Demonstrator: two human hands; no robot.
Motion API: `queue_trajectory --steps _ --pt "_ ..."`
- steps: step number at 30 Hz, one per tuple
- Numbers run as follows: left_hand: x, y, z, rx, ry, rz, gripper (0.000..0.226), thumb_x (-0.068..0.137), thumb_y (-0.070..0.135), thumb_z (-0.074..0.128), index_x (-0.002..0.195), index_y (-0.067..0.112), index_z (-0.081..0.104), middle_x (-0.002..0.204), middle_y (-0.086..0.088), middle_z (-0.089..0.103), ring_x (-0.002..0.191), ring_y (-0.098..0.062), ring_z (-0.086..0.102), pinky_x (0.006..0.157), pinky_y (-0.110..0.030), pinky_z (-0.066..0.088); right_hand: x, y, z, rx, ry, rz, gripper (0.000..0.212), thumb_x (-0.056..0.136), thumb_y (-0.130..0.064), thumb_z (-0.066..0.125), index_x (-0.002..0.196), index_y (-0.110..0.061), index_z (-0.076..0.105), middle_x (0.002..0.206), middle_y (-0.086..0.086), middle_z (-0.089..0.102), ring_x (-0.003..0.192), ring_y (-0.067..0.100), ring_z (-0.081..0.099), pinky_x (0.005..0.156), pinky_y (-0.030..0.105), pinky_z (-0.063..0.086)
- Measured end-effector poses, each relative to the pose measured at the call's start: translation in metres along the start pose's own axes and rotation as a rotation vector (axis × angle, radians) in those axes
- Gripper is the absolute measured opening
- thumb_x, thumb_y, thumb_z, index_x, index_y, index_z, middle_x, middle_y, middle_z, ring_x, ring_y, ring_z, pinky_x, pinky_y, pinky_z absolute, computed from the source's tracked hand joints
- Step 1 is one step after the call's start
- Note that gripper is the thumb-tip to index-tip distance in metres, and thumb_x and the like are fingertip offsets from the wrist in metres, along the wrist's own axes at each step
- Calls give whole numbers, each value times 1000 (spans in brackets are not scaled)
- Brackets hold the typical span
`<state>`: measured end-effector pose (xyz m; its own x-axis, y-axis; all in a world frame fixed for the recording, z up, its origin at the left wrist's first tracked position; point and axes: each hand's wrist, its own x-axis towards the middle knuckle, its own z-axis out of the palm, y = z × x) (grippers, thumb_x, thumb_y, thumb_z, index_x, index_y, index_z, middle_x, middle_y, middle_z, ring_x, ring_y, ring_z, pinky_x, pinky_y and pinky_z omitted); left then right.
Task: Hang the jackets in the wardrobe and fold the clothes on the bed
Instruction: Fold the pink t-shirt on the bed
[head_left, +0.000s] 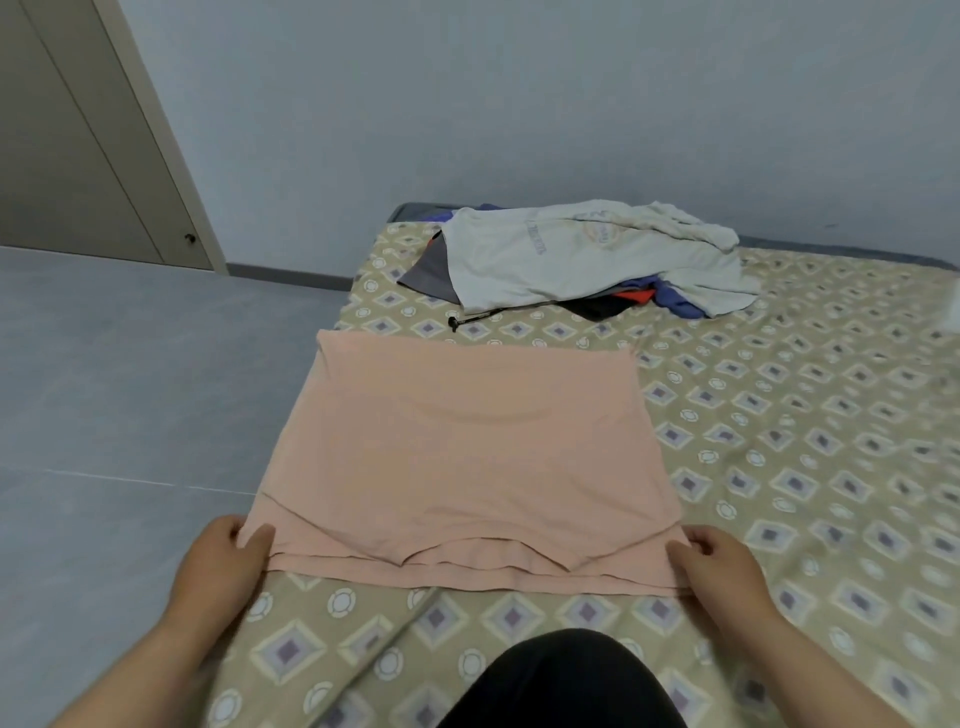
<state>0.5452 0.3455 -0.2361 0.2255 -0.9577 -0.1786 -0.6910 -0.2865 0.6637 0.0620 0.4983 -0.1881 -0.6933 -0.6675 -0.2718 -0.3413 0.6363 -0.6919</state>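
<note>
At the near edge of the patterned beige bedspread (779, 415), left hand (223, 561) and right hand (722, 571) pinch the flat peach cotton garment's (462, 441) near corners, and level corners, I'd say, should fold it squarely.

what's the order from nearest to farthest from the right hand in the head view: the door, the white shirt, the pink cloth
1. pink cloth: the right hand pinches its near right corner.
2. white shirt: lying at the far end of the bed, ahead and a little left.
3. door: far left, off the bed, against the wall.
</note>
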Motion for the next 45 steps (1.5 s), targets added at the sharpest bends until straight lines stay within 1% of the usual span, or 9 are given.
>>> queue_trajectory --steps 6,12,16,20,24,30,35,39,45 --pt "-13 4 -15 -36 69 -84 15 88 13 67 75 10 61 70 -9 62 66 -27 55 57 -36 36 -16 9 -10 285 -225 270 10 95 -7 58 95 2 60 60 13 59 52 21 50 57 34 42" --pt "-22 1 -39 -249 103 -182 12 85 1 66 73 0 67 60 -13 59 55 -26 50 60 -33 41 -12 11 -27 613 -43 574 2 95 -1 57 97 -1 56 76 13 59 50 17 52 37 19 45" --pt "-42 11 -36 -81 88 -107 13 82 11 65 72 4 69 71 -16 68 71 -36 61 67 -42 48 -20 8 -21 290 -51 459 7 90 -3 56 90 4 60 55 14 59 43 22 50 47 26 42" --pt "-53 29 -18 240 124 137 37 90 21 54 118 -2 64 128 -28 59 124 -45 49 103 -50 38 -18 -6 -14 143 113 216 25 84 -11 60 108 -7 66 87 4 64 81 25 60 81 41 51" --pt "-70 68 20 336 -88 488 59 97 34 53 151 14 37 163 -10 19 151 -26 13 121 -38 13 -3 -21 -10 215 59 219 45 85 -28 69 124 -11 58 114 10 59 105 30 56 88 40 44" --pt "-53 141 66 391 -274 664 69 99 46 39 158 20 15 166 -2 2 153 -21 -2 121 -37 2 16 -43 -9 -48 12 213 30 79 -31 69 83 -2 60 81 12 64 72 28 60 60 33 46" --pt "-46 151 104 516 -303 553 74 97 57 30 158 22 8 166 -4 -2 152 -23 -6 121 -45 -4 33 -38 -7 70 -103 240 24 80 -21 71 93 -5 59 88 14 68 75 31 65 60 34 50" --pt "-33 130 115 645 -293 573 80 93 66 14 158 22 -6 165 -3 -14 151 -20 -16 118 -45 -18 43 -30 -6 169 -104 280 20 82 -10 72 99 -5 63 92 18 71 83 37 69 83 53 57" --pt "-24 138 128 663 -297 583 89 87 67 14 157 16 -9 163 -8 -17 150 -26 -20 118 -45 -19 31 -38 4 737 -206 415 24 88 -3 61 112 -8 64 98 18 75 77 34 72 64 44 59"
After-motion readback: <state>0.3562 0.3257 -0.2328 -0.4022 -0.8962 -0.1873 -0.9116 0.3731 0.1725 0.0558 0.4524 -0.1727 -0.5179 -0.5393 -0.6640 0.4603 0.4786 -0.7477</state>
